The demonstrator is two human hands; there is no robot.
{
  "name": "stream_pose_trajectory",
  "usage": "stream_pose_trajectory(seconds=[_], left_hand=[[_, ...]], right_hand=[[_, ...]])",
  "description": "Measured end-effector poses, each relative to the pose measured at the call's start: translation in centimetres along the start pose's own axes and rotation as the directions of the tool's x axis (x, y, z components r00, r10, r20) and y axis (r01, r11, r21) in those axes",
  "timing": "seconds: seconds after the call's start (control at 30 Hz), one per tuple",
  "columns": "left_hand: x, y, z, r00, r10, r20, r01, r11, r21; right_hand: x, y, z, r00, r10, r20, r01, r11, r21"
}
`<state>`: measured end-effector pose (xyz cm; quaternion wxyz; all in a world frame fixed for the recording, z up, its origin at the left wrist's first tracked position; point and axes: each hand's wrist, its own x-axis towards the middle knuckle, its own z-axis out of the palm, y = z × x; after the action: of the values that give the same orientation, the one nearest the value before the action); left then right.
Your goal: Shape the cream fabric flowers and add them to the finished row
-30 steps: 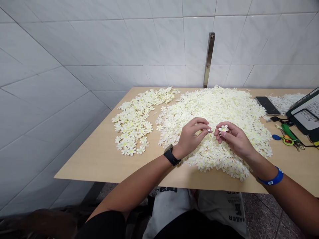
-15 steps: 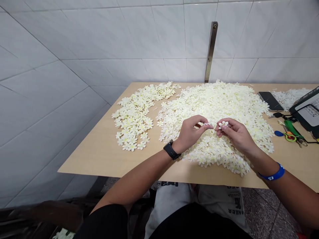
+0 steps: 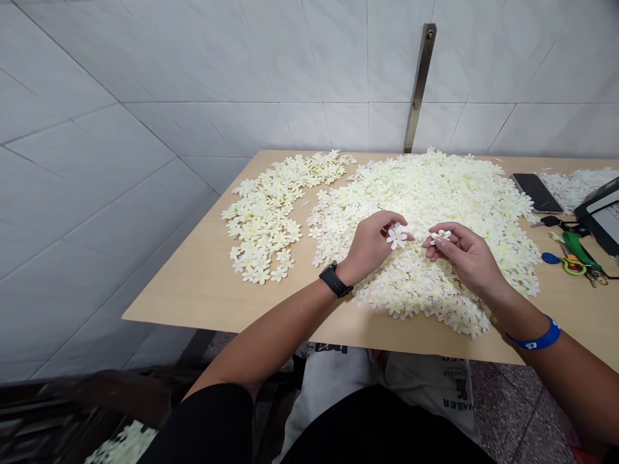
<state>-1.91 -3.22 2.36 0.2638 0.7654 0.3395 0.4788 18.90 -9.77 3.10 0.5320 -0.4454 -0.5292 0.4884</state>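
Observation:
My left hand (image 3: pixel 370 245), with a black watch on the wrist, pinches a small white fabric flower (image 3: pixel 397 237) between thumb and fingers. My right hand (image 3: pixel 464 254), with a blue wristband, pinches another small flower piece (image 3: pixel 441 235). Both hands hover a little apart over a large heap of cream flowers (image 3: pixel 435 206) on the wooden table (image 3: pixel 193 290). A thinner, spread-out patch of flowers (image 3: pixel 271 219) lies to the left of the heap.
A black phone (image 3: pixel 536 192), keys with green and blue tags (image 3: pixel 573 258) and a dark box (image 3: pixel 602 216) lie at the right. More white petals (image 3: pixel 575 183) sit at the far right. A tiled wall with a metal bracket (image 3: pixel 420 87) stands behind.
The hands have drawn slightly apart; the left hand now shows a whole flower held up, separate from the piece in the right hand. The view has tilted down a little.

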Motion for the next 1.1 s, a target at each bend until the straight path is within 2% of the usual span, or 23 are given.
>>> stream_pose_trajectory(seconds=[0.13,0.23,0.37,0.47,0.57,0.67,0.77,0.9,1.03,1.1], left_hand=[[0.4,-1.0,-0.3,0.999,0.021,-0.032,-0.018,0.996,0.084],[0.6,-1.6,-0.5,0.999,0.035,-0.022,-0.031,0.989,0.142],[0.4,-1.4,-0.4,0.991,0.128,-0.028,-0.119,0.967,0.224],[-0.2,-0.1,0.3,0.977,0.197,0.087,-0.204,0.975,0.084],[-0.9,1.2,1.2,0.954,0.223,0.198,-0.216,0.975,-0.057],[-1.4,1.6,1.6,0.953,0.252,0.170,-0.251,0.968,-0.026],[-1.4,1.4,1.6,0.957,0.260,0.129,-0.263,0.965,0.006],[-1.3,1.1,1.4,0.972,0.222,0.077,-0.223,0.975,-0.004],[-1.2,1.3,1.4,0.978,0.186,0.091,-0.184,0.982,-0.030],[-1.2,1.6,1.4,0.983,0.154,0.097,-0.151,0.988,-0.035]], right_hand=[[0.2,0.2,0.0,0.997,0.035,-0.065,-0.033,0.999,0.032],[0.3,0.5,-0.1,0.995,0.012,-0.101,-0.011,1.000,0.016],[0.5,0.7,-0.3,0.985,-0.010,-0.171,0.000,0.998,-0.058],[0.3,0.4,-0.1,0.984,-0.008,-0.180,-0.005,0.997,-0.072],[0.0,0.1,0.5,0.987,-0.042,-0.156,0.025,0.994,-0.110],[-0.3,0.0,1.0,0.987,-0.084,-0.136,0.060,0.983,-0.176],[-0.5,0.1,1.4,0.985,-0.109,-0.135,0.085,0.981,-0.172],[-0.5,0.3,1.7,0.981,-0.132,-0.141,0.104,0.976,-0.190],[-0.4,0.3,1.4,0.980,-0.147,-0.138,0.115,0.970,-0.213],[-0.4,0.2,1.3,0.986,-0.140,-0.094,0.111,0.959,-0.261]])
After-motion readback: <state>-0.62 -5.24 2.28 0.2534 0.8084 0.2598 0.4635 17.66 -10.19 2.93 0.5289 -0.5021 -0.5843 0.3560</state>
